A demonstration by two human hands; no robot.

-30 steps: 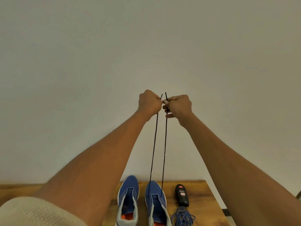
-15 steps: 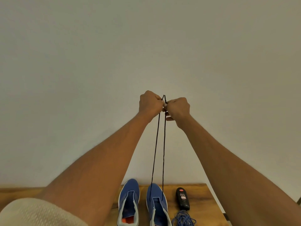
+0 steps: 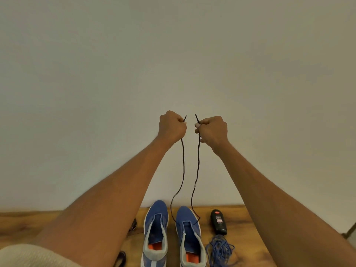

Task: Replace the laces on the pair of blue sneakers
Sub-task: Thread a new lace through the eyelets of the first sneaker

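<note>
While both hands pinch black lace (image 3: pixel 196 170) ends overhead, left hand (image 3: pixel 172 126) and right hand (image 3: pixel 212 130) fisted, level tips evenly. Lace runs slack to right sneaker (image 3: pixel 189 236) on tabletop (image 3: pixel 240 214). Left sneaker (image 3: pixel 156 232) unlaced. Pull slack gently; avoid lifting sneaker.

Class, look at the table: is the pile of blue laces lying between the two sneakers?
No. The blue laces lie right of both sneakers, just below the black bottle.
</note>
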